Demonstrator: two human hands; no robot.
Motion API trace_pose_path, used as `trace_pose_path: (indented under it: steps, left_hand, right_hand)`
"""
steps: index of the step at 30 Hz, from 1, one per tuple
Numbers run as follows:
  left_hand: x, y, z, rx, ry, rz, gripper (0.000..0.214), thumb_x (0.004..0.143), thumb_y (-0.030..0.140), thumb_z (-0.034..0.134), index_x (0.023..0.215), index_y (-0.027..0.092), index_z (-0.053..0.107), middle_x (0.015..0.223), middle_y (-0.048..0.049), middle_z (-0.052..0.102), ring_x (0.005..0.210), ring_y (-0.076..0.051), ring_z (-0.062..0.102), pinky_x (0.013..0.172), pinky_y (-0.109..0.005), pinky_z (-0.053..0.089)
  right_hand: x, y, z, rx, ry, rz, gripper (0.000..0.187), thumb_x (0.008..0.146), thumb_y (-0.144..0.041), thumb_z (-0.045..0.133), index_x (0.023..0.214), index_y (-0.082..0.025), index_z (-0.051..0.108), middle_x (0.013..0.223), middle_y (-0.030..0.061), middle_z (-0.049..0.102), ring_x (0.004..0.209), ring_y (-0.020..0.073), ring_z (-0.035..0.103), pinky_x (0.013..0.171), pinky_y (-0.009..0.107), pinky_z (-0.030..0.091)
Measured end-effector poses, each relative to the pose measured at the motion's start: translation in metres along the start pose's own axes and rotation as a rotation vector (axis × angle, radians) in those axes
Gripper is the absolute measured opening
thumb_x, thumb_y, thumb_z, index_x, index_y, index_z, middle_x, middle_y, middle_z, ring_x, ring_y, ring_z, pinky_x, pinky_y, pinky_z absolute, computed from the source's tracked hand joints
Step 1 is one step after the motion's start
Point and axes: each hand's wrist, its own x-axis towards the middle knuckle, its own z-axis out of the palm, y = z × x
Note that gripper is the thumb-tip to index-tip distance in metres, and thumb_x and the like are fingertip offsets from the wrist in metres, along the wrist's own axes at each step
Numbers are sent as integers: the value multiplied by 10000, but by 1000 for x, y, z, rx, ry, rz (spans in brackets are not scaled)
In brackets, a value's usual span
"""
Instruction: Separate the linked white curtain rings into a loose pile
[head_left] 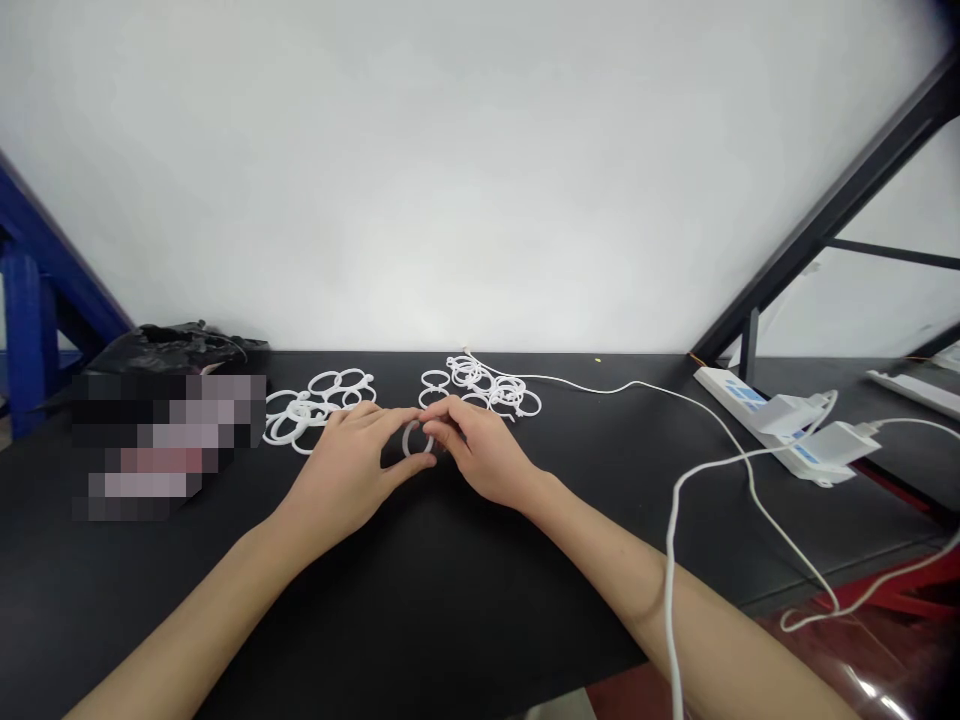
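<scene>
Both my hands meet over the middle of the black table (450,600). My left hand (349,465) and my right hand (484,450) each pinch one white plastic ring (414,441) between thumb and fingers, just above the tabletop. A pile of joined white rings (319,405) lies just beyond my left hand. Another pile of white rings (487,385) lies just beyond my right hand.
A black plastic bag (176,350) sits at the back left, with a blurred patch in front of it. A white cable (675,500) crosses the right side to a white power strip (772,420) with adapters. A white wall rises behind the table; a black frame stands at right.
</scene>
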Motion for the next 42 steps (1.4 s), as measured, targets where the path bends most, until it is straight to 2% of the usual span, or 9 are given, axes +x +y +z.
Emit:
trace_pose_path:
  steps: [6, 10, 13, 18, 24, 29, 32, 36, 42]
  left_hand:
    - [-4, 2, 3, -49, -39, -28, 412, 838, 595, 588, 1115, 298, 658, 1004, -46, 641, 979, -285, 569, 850, -425, 475]
    - [0, 1, 3, -23, 50, 49, 414, 884, 546, 543, 1173, 263, 629, 1052, -57, 665, 1019, -281, 571, 890, -426, 471]
    - [3, -10, 0, 122, 176, 30, 430, 920, 473, 488, 1246, 213, 595, 1161, -102, 657, 1118, -321, 537, 956, -471, 440]
    - [5, -32, -6, 352, 267, -155, 501, 927, 389, 419, 1368, 174, 517, 1307, -178, 572, 1201, -429, 461, 924, -575, 414]
    - [4, -19, -1, 301, 251, -89, 470, 925, 389, 435, 1347, 209, 537, 1304, -143, 590, 1213, -395, 456, 959, -561, 394]
    - [2, -7, 8, 230, 141, 48, 430, 939, 374, 437, 1311, 199, 562, 1265, -122, 619, 1210, -343, 471, 1017, -535, 371]
    - [1, -9, 11, 179, 108, 81, 440, 937, 376, 450, 1329, 203, 547, 1269, -116, 616, 1215, -325, 474, 1034, -527, 369]
    - [1, -11, 11, 118, 91, 98, 481, 932, 415, 472, 1366, 211, 513, 1289, -109, 607, 1224, -314, 463, 1031, -511, 367]
    - [1, -4, 8, -1, -42, 135, 315, 924, 455, 509, 1103, 229, 637, 971, -47, 667, 980, -265, 525, 918, -465, 415]
  right_hand:
    - [0, 1, 2, 21, 12, -25, 188, 981, -241, 461, 857, -211, 599, 778, -25, 656, 660, 88, 595, 684, 216, 474]
    - [2, 1, 0, -4, 41, 28, 164, 986, -320, 483, 1048, -229, 604, 863, -15, 693, 718, 106, 628, 736, 244, 482]
    - [4, 8, -6, -201, 95, 89, 261, 987, -374, 477, 1157, -207, 582, 923, 28, 694, 861, 164, 628, 827, 318, 479]
    - [3, 28, -16, -681, 130, 47, 272, 902, -365, 621, 1084, -166, 656, 1079, 124, 652, 1068, 290, 517, 981, 475, 412]
    - [9, 33, -6, -823, 95, -2, 352, 908, -419, 604, 1158, -176, 652, 1122, 138, 631, 1090, 316, 474, 946, 485, 405]
    - [15, 33, 1, -830, 47, -59, 194, 961, -291, 527, 1020, -177, 672, 1032, 112, 690, 1072, 297, 485, 956, 473, 381]
    - [9, 26, -3, -765, 31, -86, 190, 962, -232, 504, 1062, -176, 656, 1023, 104, 688, 1013, 270, 506, 921, 442, 420]
    - [2, 10, -5, -613, 32, -228, 234, 964, -206, 453, 1102, -163, 638, 1023, 106, 660, 972, 237, 522, 903, 396, 471]
    - [-1, -1, -1, -372, 38, -274, 241, 957, -183, 440, 1123, -182, 614, 1007, 75, 634, 936, 179, 580, 853, 324, 506]
